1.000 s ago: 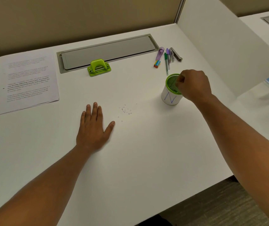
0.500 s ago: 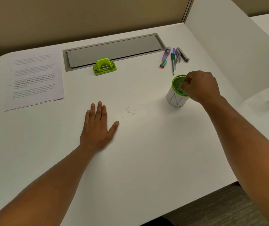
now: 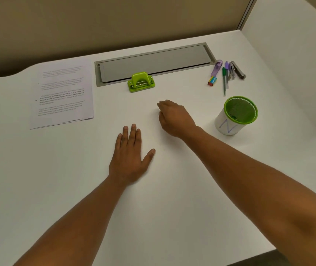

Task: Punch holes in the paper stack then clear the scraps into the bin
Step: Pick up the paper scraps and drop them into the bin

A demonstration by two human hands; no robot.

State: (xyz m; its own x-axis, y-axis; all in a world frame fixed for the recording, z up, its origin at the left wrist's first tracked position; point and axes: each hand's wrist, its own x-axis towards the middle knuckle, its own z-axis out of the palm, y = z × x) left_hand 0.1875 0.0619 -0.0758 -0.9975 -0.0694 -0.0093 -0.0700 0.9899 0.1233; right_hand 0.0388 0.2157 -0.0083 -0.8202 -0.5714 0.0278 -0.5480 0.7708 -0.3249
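Note:
The green mesh bin [image 3: 237,114], wrapped in white paper, stands at the right of the desk. My right hand [image 3: 174,118] is left of it, low over the desk. Its fingers are bent down, the thumb a little apart from them, and I see nothing held. It covers the spot where the small white paper scraps lay, so they are hidden. My left hand [image 3: 130,156] lies flat on the desk, palm down, fingers spread, just in front and to the left. The green hole punch [image 3: 141,82] sits at the back, and the printed paper stack [image 3: 63,95] lies at the left.
A grey cable tray lid [image 3: 153,62] is set into the desk behind the punch. Pens, an eraser and a stapler [image 3: 227,73] lie at the back right. A white divider panel [image 3: 291,64] rises on the right, close to the bin.
My right hand has left the bin's rim and moved left onto the spot with the scraps, which it now hides. The left hand has stayed flat in place.

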